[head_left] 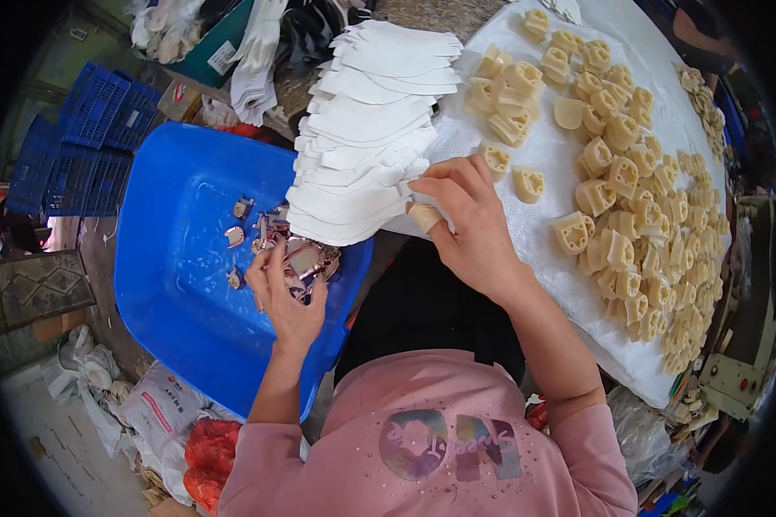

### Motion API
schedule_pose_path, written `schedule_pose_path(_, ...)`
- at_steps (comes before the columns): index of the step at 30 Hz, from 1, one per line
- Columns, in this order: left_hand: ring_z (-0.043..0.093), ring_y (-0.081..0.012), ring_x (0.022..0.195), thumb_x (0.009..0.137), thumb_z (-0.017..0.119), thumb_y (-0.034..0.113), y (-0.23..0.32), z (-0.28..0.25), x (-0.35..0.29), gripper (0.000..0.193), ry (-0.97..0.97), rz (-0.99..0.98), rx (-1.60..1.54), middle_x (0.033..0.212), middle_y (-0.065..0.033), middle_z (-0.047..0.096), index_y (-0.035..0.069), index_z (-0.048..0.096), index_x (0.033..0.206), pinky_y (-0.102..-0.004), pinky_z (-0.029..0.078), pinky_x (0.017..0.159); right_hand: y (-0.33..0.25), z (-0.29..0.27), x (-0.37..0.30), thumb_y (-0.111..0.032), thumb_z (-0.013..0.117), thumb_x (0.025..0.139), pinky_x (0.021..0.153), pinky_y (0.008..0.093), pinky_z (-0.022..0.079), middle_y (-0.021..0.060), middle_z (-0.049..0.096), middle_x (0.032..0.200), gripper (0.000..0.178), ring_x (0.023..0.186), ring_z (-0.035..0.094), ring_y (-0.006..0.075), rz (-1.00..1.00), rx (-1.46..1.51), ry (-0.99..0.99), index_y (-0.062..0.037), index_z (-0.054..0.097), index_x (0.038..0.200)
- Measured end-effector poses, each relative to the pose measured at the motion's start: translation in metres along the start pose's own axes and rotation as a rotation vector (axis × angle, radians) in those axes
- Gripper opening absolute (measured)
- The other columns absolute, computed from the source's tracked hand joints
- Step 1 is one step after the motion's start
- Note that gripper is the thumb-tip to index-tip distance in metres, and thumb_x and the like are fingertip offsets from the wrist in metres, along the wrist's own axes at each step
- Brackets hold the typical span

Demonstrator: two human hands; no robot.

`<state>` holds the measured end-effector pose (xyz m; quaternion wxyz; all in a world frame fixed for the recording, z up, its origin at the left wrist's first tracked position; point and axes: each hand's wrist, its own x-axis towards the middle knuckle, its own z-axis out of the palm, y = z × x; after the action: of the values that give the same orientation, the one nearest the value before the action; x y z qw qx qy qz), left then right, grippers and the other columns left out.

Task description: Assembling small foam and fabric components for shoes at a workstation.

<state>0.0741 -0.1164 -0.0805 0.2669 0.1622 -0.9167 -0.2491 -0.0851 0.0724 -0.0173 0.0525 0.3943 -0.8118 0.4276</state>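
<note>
Down in the blue plastic basin [151,194], the shiny metallic pieces [303,258] are being met by the left hand [289,306], its grip loosely curled, fingers apart; whether any piece is being grasped cannot be told. Meanwhile the right edge of the fanned white sheets [375,116] is being touched by the right hand [474,228], a tan wrap [424,216] being worn on its thumb; thumb and forefinger are being held near each other, but a firm pinch cannot be confirmed. Farther right, cream moulded pieces [625,177] are being carried by white sheeting [539,263] over the desk. Pick-up seems to be what is being attempted, so fingertips are best being used lightly: one metallic piece being freed from its jumble, one sheet being parted at its edge, the overlapping layers not being dragged along.
</note>
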Motion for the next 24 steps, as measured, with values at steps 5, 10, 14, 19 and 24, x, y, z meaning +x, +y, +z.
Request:
schedule_pose_path(5, 0.051, -0.0219, 0.098, 0.079, 0.062, 0.008, -0.001, 0.009, 0.018, 0.055, -0.033, -0.308, -0.588, 0.111, -0.0152, 0.050, 0.002, 0.041, 0.130, -0.0321, 0.042, 0.084, -0.007, 0.018, 0.009, -0.003, 0.066, 0.069, 0.075, 0.0375, 0.037, 0.0073, 0.053, 0.095, 0.025, 0.090, 0.047, 0.0253, -0.072, -0.086, -0.019, -0.0054, 0.062, 0.094)
schedule_pose_path(10, 0.054, -0.0183, 0.105, 0.082, 0.053, -0.002, 0.021, 0.011, 0.057, 0.055, -0.101, -0.542, -1.058, 0.115, -0.0144, 0.054, 0.002, 0.035, 0.134, -0.0308, 0.043, 0.089, -0.021, 0.034, 0.023, -0.004, 0.065, 0.066, 0.074, 0.0374, 0.035, 0.0065, 0.052, 0.091, 0.025, 0.090, 0.046, 0.0250, -0.110, -0.095, -0.047, -0.0052, 0.063, 0.091)
schedule_pose_path(14, 0.057, -0.0162, 0.099, 0.078, 0.060, -0.008, 0.023, 0.011, 0.060, 0.058, -0.121, -0.503, -0.981, 0.112, -0.0123, 0.056, 0.002, 0.038, 0.130, -0.0268, 0.048, 0.082, -0.032, 0.052, 0.041, -0.006, 0.065, 0.064, 0.075, 0.0370, 0.033, 0.0054, 0.052, 0.087, 0.025, 0.089, 0.045, 0.0239, -0.167, -0.163, -0.108, -0.0059, 0.065, 0.089)
schedule_pose_path(19, 0.056, -0.0162, 0.101, 0.077, 0.060, -0.009, 0.026, 0.012, 0.056, 0.057, -0.069, -0.476, -1.016, 0.113, -0.0126, 0.055, 0.001, 0.039, 0.129, -0.0275, 0.048, 0.083, -0.038, 0.069, 0.053, -0.001, 0.065, 0.064, 0.078, 0.0367, 0.032, 0.0055, 0.052, 0.091, 0.032, 0.093, 0.046, 0.0243, -0.131, -0.160, -0.164, -0.0057, 0.065, 0.096)
schedule_pose_path(24, 0.055, -0.0159, 0.103, 0.077, 0.059, -0.010, 0.024, 0.014, 0.054, 0.056, -0.016, -0.462, -1.032, 0.114, -0.0127, 0.053, -0.001, 0.040, 0.129, -0.0278, 0.047, 0.085, -0.036, 0.081, 0.053, -0.008, 0.065, 0.062, 0.078, 0.0366, 0.031, 0.0058, 0.051, 0.087, 0.022, 0.090, 0.044, 0.0231, -0.193, -0.142, -0.168, -0.0068, 0.064, 0.084)
